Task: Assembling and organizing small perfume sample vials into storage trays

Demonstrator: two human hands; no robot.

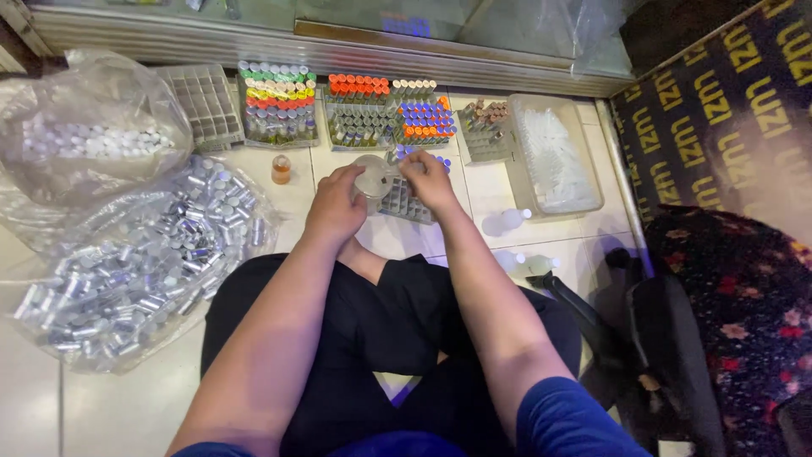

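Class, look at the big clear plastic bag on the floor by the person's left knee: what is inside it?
The clear plastic bag holds a heap of small silver-capped vials lying loose in all directions. Those underneath are covered by the ones on top, and what the vials contain cannot be made out.

Two clear plastic bags slump at the floor's left edge — the upper bag [89, 118] holding white-capped vials, the lower bag [139, 262] heaped with silvery tubes — and a black mat with yellow lettering [727, 110] fills the right corner.

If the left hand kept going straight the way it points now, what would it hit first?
Probably the clear round container already at the left hand's fingertips; beyond that, the rack of small vials. Depth is hard to judge.
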